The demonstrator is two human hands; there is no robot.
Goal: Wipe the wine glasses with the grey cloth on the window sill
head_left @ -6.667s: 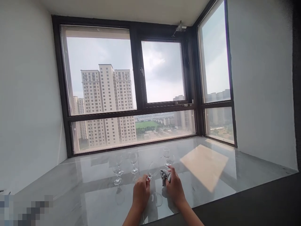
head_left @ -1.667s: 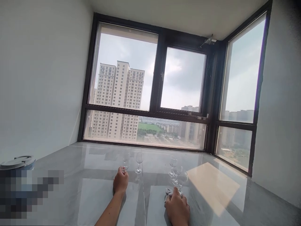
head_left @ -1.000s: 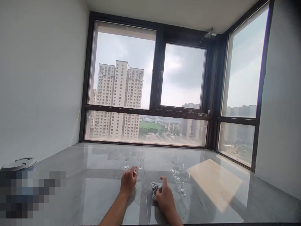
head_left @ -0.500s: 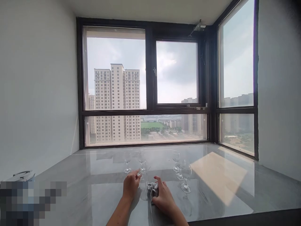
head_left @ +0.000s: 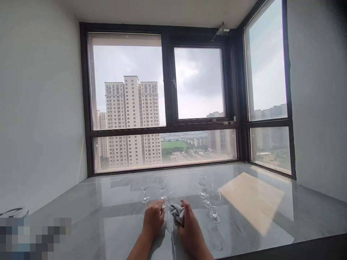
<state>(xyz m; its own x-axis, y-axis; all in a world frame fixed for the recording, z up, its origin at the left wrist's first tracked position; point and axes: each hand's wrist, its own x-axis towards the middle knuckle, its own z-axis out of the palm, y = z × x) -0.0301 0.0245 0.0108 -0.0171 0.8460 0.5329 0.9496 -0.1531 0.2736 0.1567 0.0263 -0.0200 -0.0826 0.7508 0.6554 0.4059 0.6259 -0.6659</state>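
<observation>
My left hand [head_left: 154, 217] is closed, its fingertips pinched at what looks like a clear wine glass, mostly hidden by the fingers and hard to see against the shiny surface. Gripped in my right hand [head_left: 192, 228] is a bunched grey cloth [head_left: 177, 213], close beside the left fingers. Just beyond the left hand stand two upright stemmed glasses, a left glass [head_left: 145, 198] and a right glass [head_left: 162, 183]. Right of the cloth, three more stand together: a near glass [head_left: 214, 216], a middle glass [head_left: 206, 203] partly behind it, and a far glass [head_left: 202, 194].
The glossy grey tiled ledge [head_left: 121, 234] runs back to a dark-framed window [head_left: 162, 131]. A sunlit patch [head_left: 252, 202] lies at the right. At the left edge, a pale lidded object [head_left: 15, 212] is partly blurred out. Walls close in both sides.
The cloth has risen slightly in my right hand, with the fingers drawn more upright around it. My left hand has shifted a little down and right. The view has tilted slightly.
</observation>
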